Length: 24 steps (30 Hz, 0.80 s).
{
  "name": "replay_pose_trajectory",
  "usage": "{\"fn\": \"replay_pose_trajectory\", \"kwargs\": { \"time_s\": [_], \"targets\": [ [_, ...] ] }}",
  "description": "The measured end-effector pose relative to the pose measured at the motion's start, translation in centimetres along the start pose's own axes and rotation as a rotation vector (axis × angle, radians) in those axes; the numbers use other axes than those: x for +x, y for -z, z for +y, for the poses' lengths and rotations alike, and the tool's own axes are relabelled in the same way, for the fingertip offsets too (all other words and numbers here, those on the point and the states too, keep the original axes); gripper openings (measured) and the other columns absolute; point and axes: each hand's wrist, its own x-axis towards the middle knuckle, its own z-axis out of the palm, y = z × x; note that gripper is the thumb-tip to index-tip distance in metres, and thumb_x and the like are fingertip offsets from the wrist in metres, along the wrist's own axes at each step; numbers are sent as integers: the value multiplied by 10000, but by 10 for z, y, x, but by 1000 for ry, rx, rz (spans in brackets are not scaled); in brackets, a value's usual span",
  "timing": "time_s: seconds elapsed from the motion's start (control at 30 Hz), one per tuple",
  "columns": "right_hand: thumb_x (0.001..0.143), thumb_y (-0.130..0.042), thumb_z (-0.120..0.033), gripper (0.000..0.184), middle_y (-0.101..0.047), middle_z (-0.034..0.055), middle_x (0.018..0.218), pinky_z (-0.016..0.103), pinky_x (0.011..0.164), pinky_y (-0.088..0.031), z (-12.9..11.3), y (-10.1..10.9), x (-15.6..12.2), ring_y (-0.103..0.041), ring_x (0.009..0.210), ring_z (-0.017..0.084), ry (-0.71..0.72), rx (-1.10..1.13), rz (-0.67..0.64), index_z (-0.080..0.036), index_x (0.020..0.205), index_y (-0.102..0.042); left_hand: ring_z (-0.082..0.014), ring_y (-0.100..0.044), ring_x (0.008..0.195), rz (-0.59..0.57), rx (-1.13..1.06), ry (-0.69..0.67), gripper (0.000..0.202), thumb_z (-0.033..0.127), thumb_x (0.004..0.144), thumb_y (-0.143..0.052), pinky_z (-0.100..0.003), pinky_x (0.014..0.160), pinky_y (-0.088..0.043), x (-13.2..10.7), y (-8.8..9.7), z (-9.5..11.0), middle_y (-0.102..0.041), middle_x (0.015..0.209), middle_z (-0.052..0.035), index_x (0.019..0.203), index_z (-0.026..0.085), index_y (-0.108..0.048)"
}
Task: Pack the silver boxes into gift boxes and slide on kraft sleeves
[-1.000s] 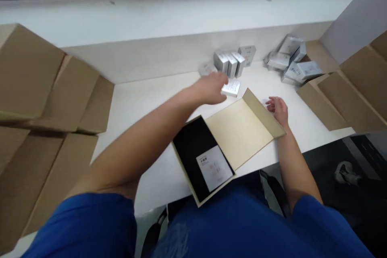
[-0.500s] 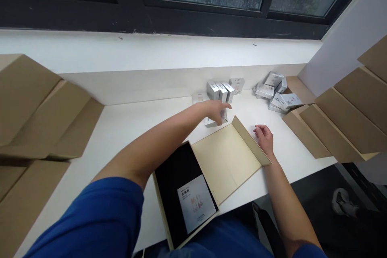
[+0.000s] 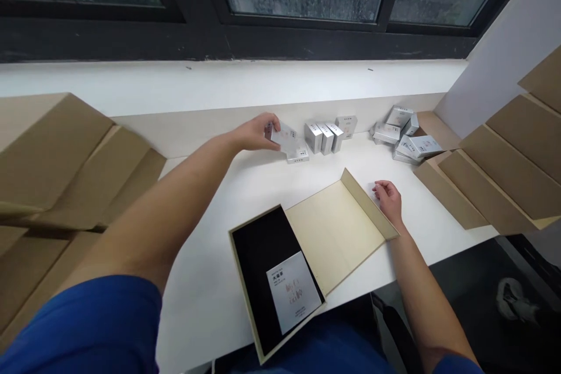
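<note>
My left hand (image 3: pixel 256 131) reaches to the back of the white table (image 3: pixel 210 198) and grips a small silver box (image 3: pixel 286 138) just above another small silver box (image 3: pixel 298 156) lying flat. A row of small silver boxes (image 3: pixel 325 137) stands to their right. An open beige gift box (image 3: pixel 307 257) with a black inside and a white card (image 3: pixel 293 291) lies near the front edge, its lid spread to the right. My right hand (image 3: pixel 388 200) rests with curled fingers on the table against the lid's outer flap.
A loose heap of silver boxes (image 3: pixel 405 134) lies at the back right beside open cardboard cartons (image 3: pixel 495 175). More cardboard cartons (image 3: pixel 56 163) fill the left side. A white sill and a dark window frame run along the back. A shoe shows on the floor at right.
My left hand has moved left from the spot by the lid to the back of the table and now holds a small silver box. My right hand has stayed by the lid.
</note>
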Motion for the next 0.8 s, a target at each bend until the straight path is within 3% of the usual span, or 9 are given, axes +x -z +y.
{"fn": "replay_pose_trajectory", "kwargs": {
  "time_s": [0.1,0.27,0.43,0.57,0.67,0.73,0.8],
  "targets": [
    [762,-737,-528,354,-697,9,872,364,863,-500,-1,0,1,-616,835,186,-2,13,10,-227,946,-710,-255,-653,964,-41,45,29,494,277,487,-790,-358,767,-553,19,-5,-5,-618,1311,-85,957,230,-643],
    [772,-693,-523,327,-700,10,840,359,819,-503,-1,-1,3,-595,787,180,-1,33,8,-234,925,-699,-336,-663,1092,-21,-2,75,346,217,457,-635,-348,695,-555,52,-23,-8,-675,1317,-91,802,195,-653],
    [776,-676,-481,280,-698,11,832,361,796,-504,-1,-1,4,-569,747,173,-3,57,8,-241,920,-694,-316,-683,1123,63,-11,90,484,202,512,-611,-351,780,-595,64,-41,-13,-690,1431,-83,985,206,-712],
    [780,-644,-461,250,-690,12,840,357,784,-503,-2,-2,3,-560,746,172,-4,73,7,-249,906,-685,-338,-646,1275,101,64,19,688,203,590,-657,-415,989,-598,56,-53,-12,-631,1529,-71,1277,241,-685],
    [770,-641,-458,254,-691,15,838,354,783,-505,-2,-3,3,-558,749,171,-4,79,13,-246,902,-689,-328,-537,1458,107,147,-41,637,269,758,-645,-432,1230,-451,47,-63,-7,-516,1657,-35,1395,286,-651],
    [764,-642,-460,263,-691,15,835,351,782,-506,-3,-3,3,-560,747,167,-7,83,17,-242,903,-691,-350,-508,1488,97,200,-25,564,385,878,-604,-469,1275,-383,42,-71,-4,-500,1666,-76,1428,265,-631],
    [756,-655,-463,271,-693,14,827,346,775,-503,-3,-4,4,-562,740,164,-13,85,17,-238,903,-692,-401,-510,1474,52,247,11,691,566,891,-631,-528,1268,-369,39,-78,-3,-525,1635,-149,1490,227,-570]
  ]
}}
